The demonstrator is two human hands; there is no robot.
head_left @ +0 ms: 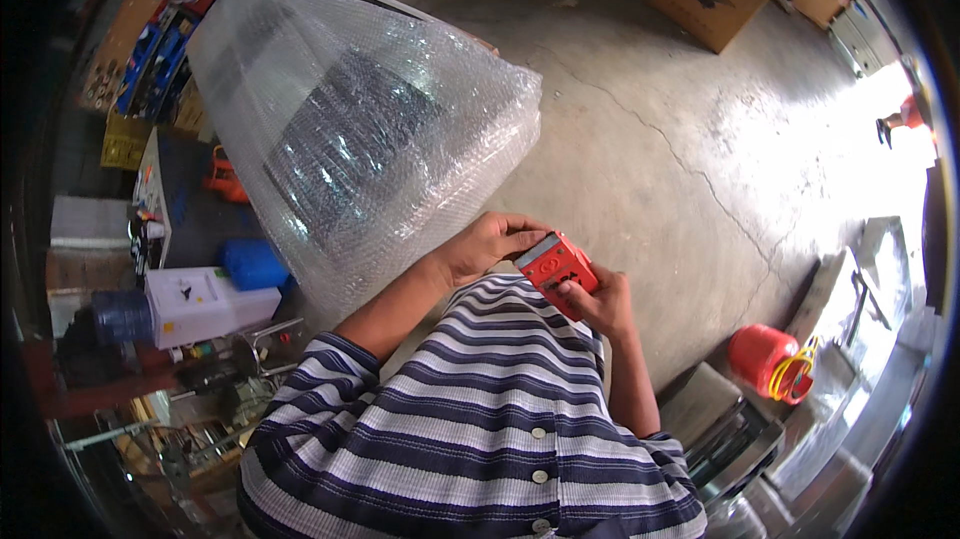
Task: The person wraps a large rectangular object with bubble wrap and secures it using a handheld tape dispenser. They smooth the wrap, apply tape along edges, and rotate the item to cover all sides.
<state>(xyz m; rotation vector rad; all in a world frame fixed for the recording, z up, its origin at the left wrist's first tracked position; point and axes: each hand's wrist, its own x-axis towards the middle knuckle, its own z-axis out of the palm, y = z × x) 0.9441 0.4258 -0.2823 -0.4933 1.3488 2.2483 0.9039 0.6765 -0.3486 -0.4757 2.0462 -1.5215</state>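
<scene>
Before the striped shirt (pixel 500 364), the right hand (pixel 606 301) has fingers clamped on a red case (pixel 557 277); the left hand (pixel 485 247) meets its grey end, grip unclear. Two-handed handling seems underway, next calling for steady support.

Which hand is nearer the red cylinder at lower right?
The right. The right hand, gripping the red device, is left of and slightly above the cylinder in view; the left hand, at the device's upper end, is farther left and higher.
</scene>
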